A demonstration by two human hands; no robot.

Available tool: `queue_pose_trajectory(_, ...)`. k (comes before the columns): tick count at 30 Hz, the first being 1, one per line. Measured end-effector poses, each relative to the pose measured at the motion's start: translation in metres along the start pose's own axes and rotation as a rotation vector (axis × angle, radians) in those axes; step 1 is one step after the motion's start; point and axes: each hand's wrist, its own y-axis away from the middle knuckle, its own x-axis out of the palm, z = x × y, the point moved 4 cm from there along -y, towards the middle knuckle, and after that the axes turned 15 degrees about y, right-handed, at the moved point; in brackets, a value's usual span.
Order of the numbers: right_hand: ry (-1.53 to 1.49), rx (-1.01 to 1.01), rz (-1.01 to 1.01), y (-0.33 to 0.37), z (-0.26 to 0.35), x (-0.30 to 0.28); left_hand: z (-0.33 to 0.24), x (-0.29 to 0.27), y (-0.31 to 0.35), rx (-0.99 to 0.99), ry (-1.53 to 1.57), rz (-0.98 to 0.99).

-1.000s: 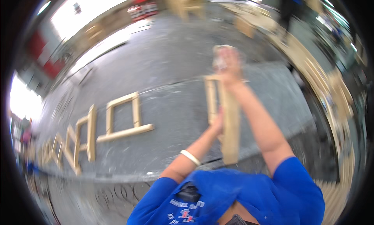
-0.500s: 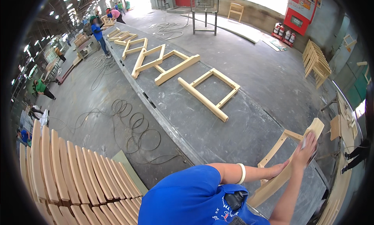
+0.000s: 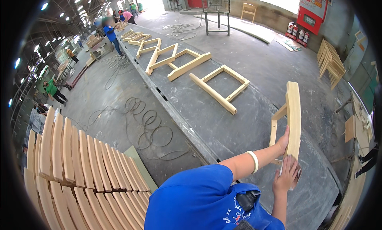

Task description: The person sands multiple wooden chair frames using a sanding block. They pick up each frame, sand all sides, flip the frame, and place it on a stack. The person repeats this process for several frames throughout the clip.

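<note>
A pale wooden chair frame (image 3: 293, 114) stands tilted on the grey table, its thick curved rail uppermost. Wrapped round the side of that rail is my left hand (image 3: 283, 141), closed on the wood, with a pale band on the wrist. My right hand (image 3: 286, 177) presses what looks like a sheet of sandpaper (image 3: 296, 181) against the near end of the rail. Its fingers lie over the sheet, and only the sheet's edges show. The thinner bars of the frame reach down to the left of the rail, partly behind my left arm.
Several similar wooden frames (image 3: 215, 95) lie in a row along the long grey table (image 3: 191, 142). At the lower left are stacked curved wooden slats (image 3: 85, 158). Coiled hose (image 3: 149, 118) lies on the floor. More frames (image 3: 331, 63) lean together at the right, and a person in blue (image 3: 111, 35) stands farther off.
My right hand has slid with the sheet from the rail's far end toward its near end. The frame has swung more upright, and my left hand has moved farther up in view.
</note>
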Motion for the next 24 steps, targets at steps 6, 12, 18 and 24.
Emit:
queue_pose_trajectory(6, -0.006, -0.008, 0.032, 0.147, -0.029, 0.040, 0.004, 0.016, 0.036, 0.181, -0.007, -0.241)
queue_pose_trajectory(12, -1.464, 1.131, 0.108, 0.197, -0.087, 0.106, 0.000, 0.012, 0.064, 0.282, -0.132, -0.316)
queue_pose_trajectory(18, -1.926, 0.608, -0.108, 0.096, -0.073, 0.056, 0.007, -0.020, 0.090, 0.141, 0.054, -0.338)
queue_pose_trajectory(24, -1.393, 0.550, -0.316, 0.067, -0.105, 0.058, 0.004, -0.043, 0.105, 0.127, -0.048, 0.018)
